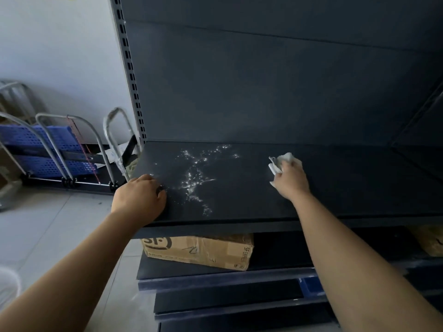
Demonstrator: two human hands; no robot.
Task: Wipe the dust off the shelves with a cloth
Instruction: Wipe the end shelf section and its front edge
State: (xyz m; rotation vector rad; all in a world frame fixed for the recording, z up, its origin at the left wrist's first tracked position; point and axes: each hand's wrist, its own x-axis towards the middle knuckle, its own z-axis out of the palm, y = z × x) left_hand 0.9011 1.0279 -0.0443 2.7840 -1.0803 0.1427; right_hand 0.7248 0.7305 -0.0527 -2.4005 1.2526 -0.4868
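My right hand (291,179) is clenched around a crumpled white cloth (280,162), pressing it onto the dark grey metal shelf (251,197) toward its back edge, right of a trail of glinting white specks (195,179). My left hand (140,197) rests palm down near the shelf's front left corner, fingers curled, holding nothing. Below the shelf's front edge a brown cardboard box (199,251) sits on the lower shelf.

Both forearms are bare, with no sleeves visible up to the frame edge. The left hand (140,197) and the right hand (291,179) wear no gloves, rings or watch.
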